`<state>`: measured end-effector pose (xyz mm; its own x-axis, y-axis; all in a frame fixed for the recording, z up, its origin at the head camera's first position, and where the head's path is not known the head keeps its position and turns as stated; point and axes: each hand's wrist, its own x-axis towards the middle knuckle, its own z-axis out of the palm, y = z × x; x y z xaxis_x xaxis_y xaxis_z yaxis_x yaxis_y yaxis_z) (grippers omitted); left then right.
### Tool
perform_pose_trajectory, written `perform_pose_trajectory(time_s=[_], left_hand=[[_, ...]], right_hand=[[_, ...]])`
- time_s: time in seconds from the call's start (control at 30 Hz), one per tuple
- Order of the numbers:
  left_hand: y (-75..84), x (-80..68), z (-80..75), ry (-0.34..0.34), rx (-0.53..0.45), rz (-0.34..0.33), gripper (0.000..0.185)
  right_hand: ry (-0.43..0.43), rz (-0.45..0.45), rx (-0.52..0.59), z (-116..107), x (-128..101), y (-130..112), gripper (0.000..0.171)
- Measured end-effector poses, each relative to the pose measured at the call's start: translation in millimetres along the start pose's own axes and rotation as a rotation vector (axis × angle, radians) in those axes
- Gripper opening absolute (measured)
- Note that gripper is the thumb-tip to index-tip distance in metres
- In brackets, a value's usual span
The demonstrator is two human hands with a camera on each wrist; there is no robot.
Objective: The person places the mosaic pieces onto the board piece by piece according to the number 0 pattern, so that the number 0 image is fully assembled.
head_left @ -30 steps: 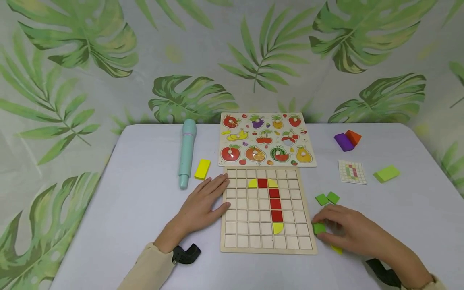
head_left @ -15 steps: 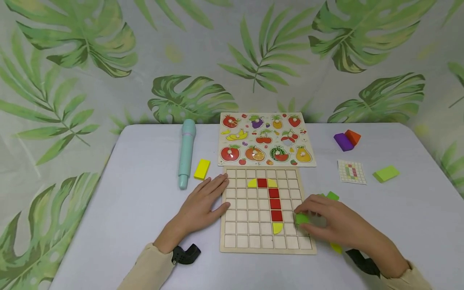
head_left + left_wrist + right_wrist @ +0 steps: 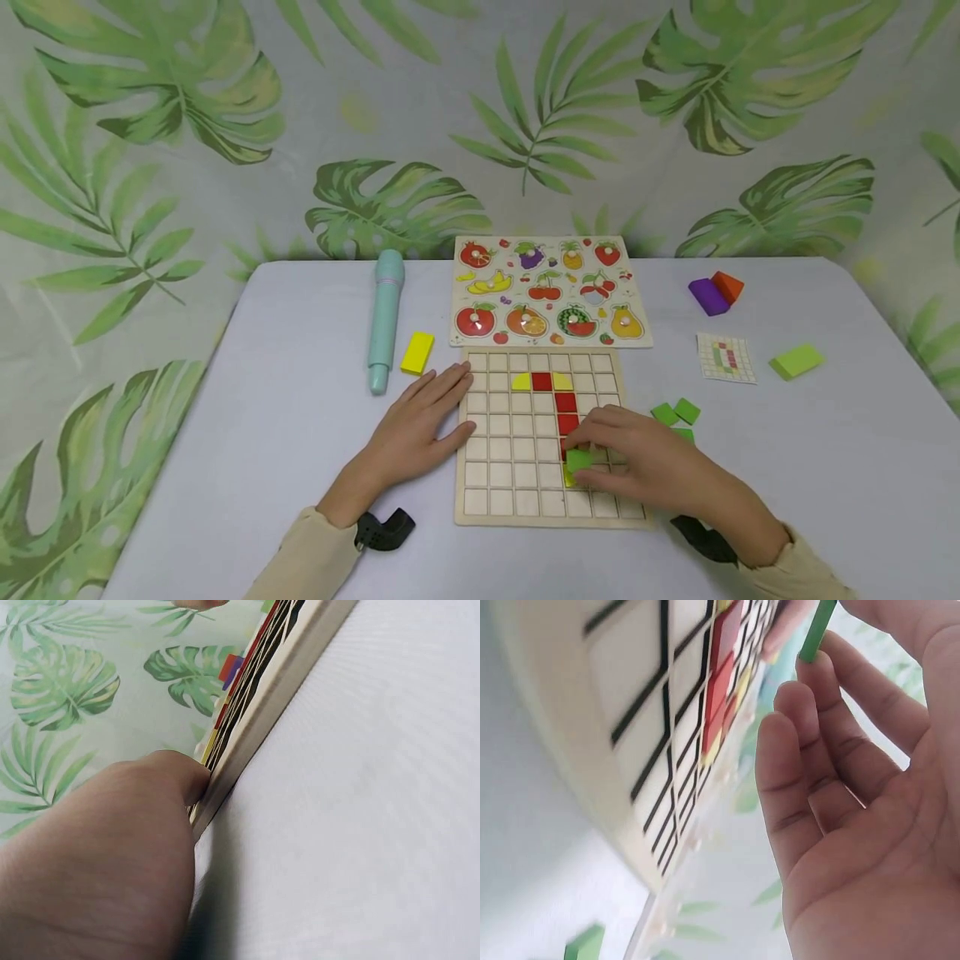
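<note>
Green and flat, a small square wooden tile (image 3: 578, 458) sits pinched in the fingertip grip of the right hand (image 3: 645, 467), low over the pale wooden grid board (image 3: 480, 467), above the cell just past the yellow quarter-round piece (image 3: 570, 478) that ends the red column (image 3: 567, 413). The left hand (image 3: 420, 429), fingers straight, rests flat against the board's nine o'clock edge. Loose green tiles (image 3: 675, 412) lie at three o'clock on the bench (image 3: 262, 433). The palm hides the target cell.
</note>
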<state>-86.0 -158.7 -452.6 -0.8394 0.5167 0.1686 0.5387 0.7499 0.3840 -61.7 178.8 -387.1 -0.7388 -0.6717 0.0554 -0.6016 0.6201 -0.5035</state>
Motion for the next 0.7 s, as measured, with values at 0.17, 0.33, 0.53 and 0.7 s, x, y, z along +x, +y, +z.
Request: perform_pose_trajectory(time_s=[0.17, 0.33, 0.53, 0.7], left_hand=[[1.9, -0.4, -1.3, 0.003, 0.0, 0.0, 0.07], [2.4, -0.5, -1.9, -0.001, -0.011, -0.001, 0.07], [1.4, -1.3, -0.6, 0.005, 0.003, 0.003, 0.07], [0.8, -0.9, -0.1, 0.02, 0.01, 0.012, 0.07]], right_hand=[[-0.011, -0.015, -0.004, 9.9, 6.5, -4.9, 0.025], [-0.084, 0.012, -0.002, 18.1, 12.1, -10.5, 0.025], [-0.106, 0.005, -0.042, 24.4, 16.2, -15.7, 0.025], [-0.093, -0.007, -0.051, 25.6, 16.5, -16.7, 0.025]])
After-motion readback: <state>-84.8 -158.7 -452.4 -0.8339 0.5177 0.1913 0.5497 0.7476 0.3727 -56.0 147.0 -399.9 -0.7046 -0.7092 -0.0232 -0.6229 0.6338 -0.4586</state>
